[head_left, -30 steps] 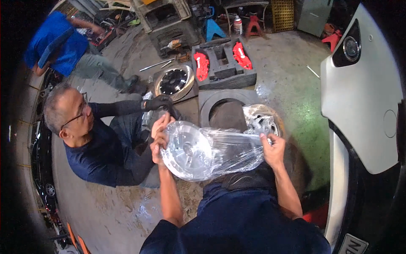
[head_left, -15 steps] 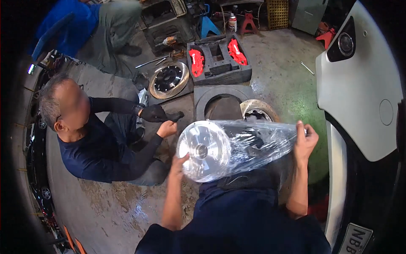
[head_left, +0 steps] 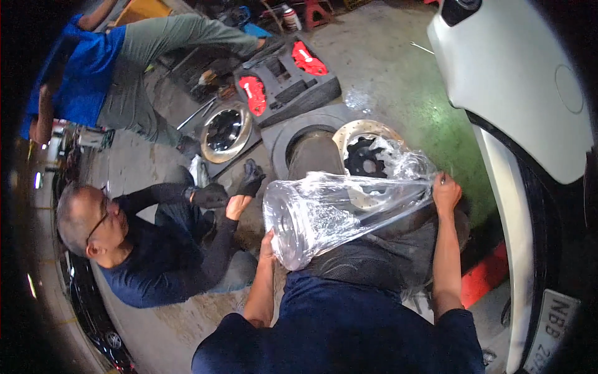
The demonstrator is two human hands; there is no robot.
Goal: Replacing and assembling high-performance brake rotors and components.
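Head view: where is the silver disc (head_left: 285, 221), and how do your hands hold it?

— It is held up just beyond your lap, tilted, inside clear film (head_left: 336, 215). Your left hand (head_left: 267, 246) grips its left rim; some of those fingers are hidden, so you cannot tell how far they wrap. Your right hand (head_left: 446, 196) pinches the film's bunched end, fingers pressed together, well apart from the disc, with the film stretched between.

— How should it handle for you?

— By its look, heavy and stiff, its smooth face likely slippery under plastic. The film seems light, soft and easily torn, so trust no weight to it. Your sound hold is the rim, palm beneath and thumb over the edge.

— What lies near you?

— A drilled brake rotor (head_left: 361, 157), partly behind the film, beside the grey foam ring (head_left: 278, 149). Two red calipers (head_left: 252, 95) sit in a foam box (head_left: 305, 100) farther off. A co-worker's gloved hands (head_left: 250, 177) are near your left.
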